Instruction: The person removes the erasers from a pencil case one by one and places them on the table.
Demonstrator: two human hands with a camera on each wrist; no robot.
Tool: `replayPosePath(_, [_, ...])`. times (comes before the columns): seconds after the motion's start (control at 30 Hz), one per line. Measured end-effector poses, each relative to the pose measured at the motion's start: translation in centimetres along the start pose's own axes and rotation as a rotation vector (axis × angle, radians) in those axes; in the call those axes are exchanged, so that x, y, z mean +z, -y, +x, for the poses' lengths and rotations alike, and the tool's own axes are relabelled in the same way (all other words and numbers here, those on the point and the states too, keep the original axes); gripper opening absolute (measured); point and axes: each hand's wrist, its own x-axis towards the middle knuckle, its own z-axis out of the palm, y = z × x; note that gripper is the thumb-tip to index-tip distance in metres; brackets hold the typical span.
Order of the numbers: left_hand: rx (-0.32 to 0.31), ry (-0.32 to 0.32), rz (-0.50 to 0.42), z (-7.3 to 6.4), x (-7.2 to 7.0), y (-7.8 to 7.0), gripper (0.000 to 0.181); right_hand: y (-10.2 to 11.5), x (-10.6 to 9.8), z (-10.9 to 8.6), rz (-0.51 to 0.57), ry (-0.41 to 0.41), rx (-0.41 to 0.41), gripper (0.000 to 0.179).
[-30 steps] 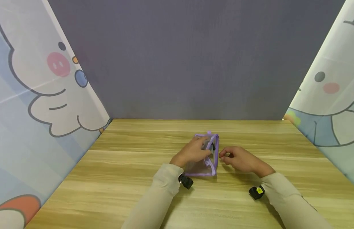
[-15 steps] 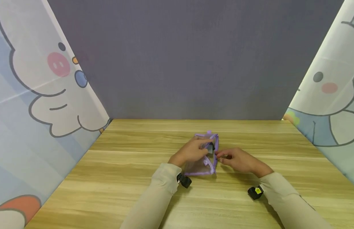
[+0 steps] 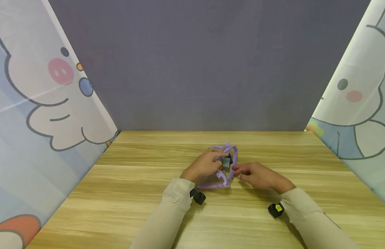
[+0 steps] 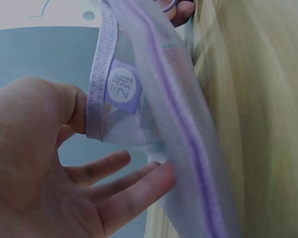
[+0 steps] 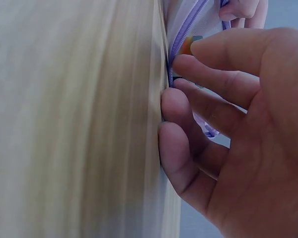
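A see-through mesh zip pouch [image 3: 209,181] with purple edging lies on the wooden table, its mouth open to the right. My left hand [image 3: 202,165] holds the upper edge of the mouth, thumb hooked round the edging beside a purple label [image 4: 123,87] in the left wrist view. My right hand [image 3: 257,174] has its curled fingertips at the mouth's lower edge, against the table. Inside the mouth sits a grey block-like thing [image 3: 226,164] with a dark thing [image 3: 229,157] behind it. An orange spot [image 5: 186,47] shows through the pouch in the right wrist view.
The wooden table [image 3: 117,193] stretches around both hands. A dark grey panel [image 3: 192,69] stands along its back edge. Cartoon-printed cloths hang at the left [image 3: 27,138] and right [image 3: 360,114]. Black straps with small devices sit on both wrists.
My right hand has moved left to the pouch's lower edge. My left hand has drawn the upper edge slightly left, so the mouth gapes wider and the grey thing shows more.
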Motion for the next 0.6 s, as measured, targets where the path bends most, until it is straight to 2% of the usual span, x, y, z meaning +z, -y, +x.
replayPosePath(0.17, [0.005, 0.012, 0.046, 0.01, -0.02, 0.05, 0.046, 0.1, -0.04, -0.06, -0.019, 0.016, -0.011, 0.032])
replayPosePath(0.27, [-0.012, 0.042, 0.085, -0.05, -0.06, 0.13, 0.05, 0.03, 0.03, -0.06, -0.06, 0.012, -0.03, 0.034])
replayPosePath(0.6, [-0.062, 0.107, 0.169, -0.37, -0.32, 0.42, 0.066, 0.04, 0.15, -0.06, -0.086, 0.012, -0.049, 0.024])
